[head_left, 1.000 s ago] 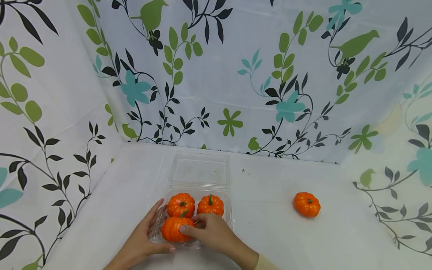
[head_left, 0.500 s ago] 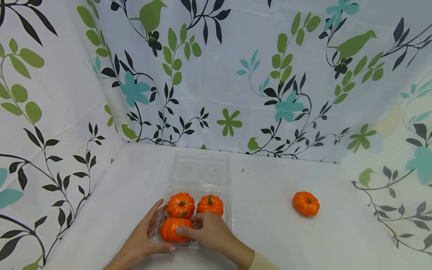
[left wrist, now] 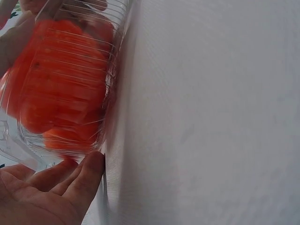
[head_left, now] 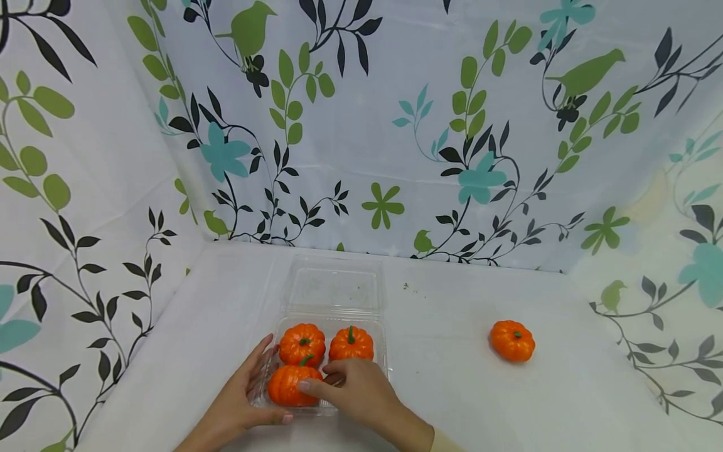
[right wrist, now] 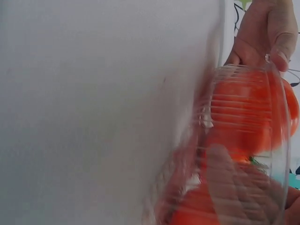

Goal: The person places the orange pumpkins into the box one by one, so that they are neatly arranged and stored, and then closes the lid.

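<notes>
In the head view, a clear plastic clamshell container (head_left: 386, 346) lies with its lid folded back. Two small orange toy pumpkins with green stems, a back left one (head_left: 302, 345) and a back right one (head_left: 351, 344), sit inside. The front left pumpkin (head_left: 287, 386) is tipped on its side, its stem toward the back. My right hand (head_left: 364, 392) reaches into the container and holds this pumpkin, thumb on its near face. My left hand (head_left: 240, 398) touches the container's left wall with extended fingers, thumb at the front edge. The right hand's fingertips are partly hidden.
Another orange pumpkin (head_left: 511, 341) lies on the white table (head_left: 452, 376), to the right of the container. The open lid (head_left: 334, 287) lies flat behind the tray part. A leaf-and-bird patterned cloth (head_left: 361, 125) hangs behind and at both sides.
The right hand has shifted the front pumpkin slightly left inside the container, then holds it almost still. The left hand stays at the container's side.
</notes>
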`<state>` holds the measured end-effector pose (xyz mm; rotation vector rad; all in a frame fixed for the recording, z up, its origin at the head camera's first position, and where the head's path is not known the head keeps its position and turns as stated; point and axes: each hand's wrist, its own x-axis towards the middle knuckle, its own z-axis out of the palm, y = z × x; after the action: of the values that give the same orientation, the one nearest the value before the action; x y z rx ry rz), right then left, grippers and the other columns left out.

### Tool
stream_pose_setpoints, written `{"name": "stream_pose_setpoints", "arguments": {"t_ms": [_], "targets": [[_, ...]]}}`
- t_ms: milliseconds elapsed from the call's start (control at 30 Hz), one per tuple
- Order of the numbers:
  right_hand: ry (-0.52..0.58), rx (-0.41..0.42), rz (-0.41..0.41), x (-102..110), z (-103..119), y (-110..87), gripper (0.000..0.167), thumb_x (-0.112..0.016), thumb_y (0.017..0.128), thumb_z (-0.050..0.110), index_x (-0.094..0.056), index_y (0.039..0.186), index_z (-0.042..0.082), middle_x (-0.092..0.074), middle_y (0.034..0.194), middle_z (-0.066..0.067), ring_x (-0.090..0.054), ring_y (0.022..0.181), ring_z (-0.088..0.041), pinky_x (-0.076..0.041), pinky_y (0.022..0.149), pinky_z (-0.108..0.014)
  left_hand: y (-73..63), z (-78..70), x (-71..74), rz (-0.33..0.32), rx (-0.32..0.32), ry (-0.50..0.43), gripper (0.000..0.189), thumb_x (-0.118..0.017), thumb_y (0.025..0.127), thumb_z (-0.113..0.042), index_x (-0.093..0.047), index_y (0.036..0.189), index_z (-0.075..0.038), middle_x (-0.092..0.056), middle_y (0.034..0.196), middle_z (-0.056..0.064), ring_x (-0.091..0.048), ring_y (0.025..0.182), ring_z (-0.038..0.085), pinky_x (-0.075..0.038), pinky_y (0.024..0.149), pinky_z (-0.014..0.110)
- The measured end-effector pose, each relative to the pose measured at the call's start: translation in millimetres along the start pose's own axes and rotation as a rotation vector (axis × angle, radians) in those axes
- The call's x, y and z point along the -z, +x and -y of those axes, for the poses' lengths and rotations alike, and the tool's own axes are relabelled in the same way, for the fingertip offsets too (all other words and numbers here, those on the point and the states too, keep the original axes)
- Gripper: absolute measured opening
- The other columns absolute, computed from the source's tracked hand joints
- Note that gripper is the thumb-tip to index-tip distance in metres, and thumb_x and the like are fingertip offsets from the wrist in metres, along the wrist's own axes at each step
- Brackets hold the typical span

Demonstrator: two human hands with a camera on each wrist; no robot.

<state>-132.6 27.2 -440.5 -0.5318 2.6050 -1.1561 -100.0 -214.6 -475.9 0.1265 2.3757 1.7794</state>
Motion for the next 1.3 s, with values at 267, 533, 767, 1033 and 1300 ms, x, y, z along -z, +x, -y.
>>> {"name": "stream_pose_setpoints", "arguments": {"t_ms": [267,533,767,1033,1300], "targets": [[0.098,0.149,-0.109,21,-3,-12.7,0.061,-0.07,0.088,0.06,-0.077,0.113,0.006,-0.077,0.102,0.002,-0.069,0.081,-0.001,-0.06,0.073,-0.024,0.2,4.9,-1.5,-0.01,-0.003,-0.007,0.122,-0.094,0.072,-0.02,-0.013,0.163,-0.025,-0.025,0.164,0.018,-0.026,0.148,0.04,-0.033,0.114,0.049],[0.103,0.382,-0.31,50,-28,-23.8,0.041,-0.079,0.09,0.036,-0.069,0.126,0.021,-0.071,0.119,0.009,-0.067,0.106,-0.01,-0.057,0.096,-0.04,-0.1,4.1,-1.5,-0.02,0.003,-0.006,0.123,-0.095,0.07,-0.02,-0.014,0.163,-0.025,-0.027,0.163,0.017,-0.027,0.148,0.04,-0.033,0.114,0.049],[-0.002,0.396,-0.549,87,-58,-33.6,0.059,-0.085,0.085,0.026,-0.06,0.139,0.024,-0.061,0.137,0.009,-0.057,0.125,-0.014,-0.05,0.105,-0.033,-0.6,2.1,-0.7,-0.016,-0.008,-0.024,0.124,-0.095,0.069,-0.018,-0.015,0.163,-0.025,-0.028,0.163,0.017,-0.028,0.147,0.042,-0.034,0.114,0.049],[0.056,0.397,-0.802,123,-65,-55.5,0.107,-0.087,0.069,-0.01,-0.03,0.158,0.008,-0.049,0.148,-0.017,-0.044,0.137,-0.027,-0.033,0.118,-0.028,-0.6,3.9,-0.3,-0.017,-0.016,-0.024,0.125,-0.096,0.068,-0.017,-0.015,0.163,-0.026,-0.028,0.163,0.016,-0.027,0.148,0.04,-0.033,0.115,0.047],[0.065,0.347,-0.973,144,-81,-65.6,0.121,-0.082,0.064,-0.021,-0.015,0.161,0.007,-0.034,0.153,-0.026,-0.033,0.144,-0.028,-0.025,0.122,-0.031,-1.4,3.0,-0.7,-0.017,-0.018,-0.033,0.126,-0.096,0.067,-0.016,-0.015,0.163,-0.027,-0.028,0.163,0.016,-0.026,0.148,0.041,-0.031,0.115,0.051]]}}
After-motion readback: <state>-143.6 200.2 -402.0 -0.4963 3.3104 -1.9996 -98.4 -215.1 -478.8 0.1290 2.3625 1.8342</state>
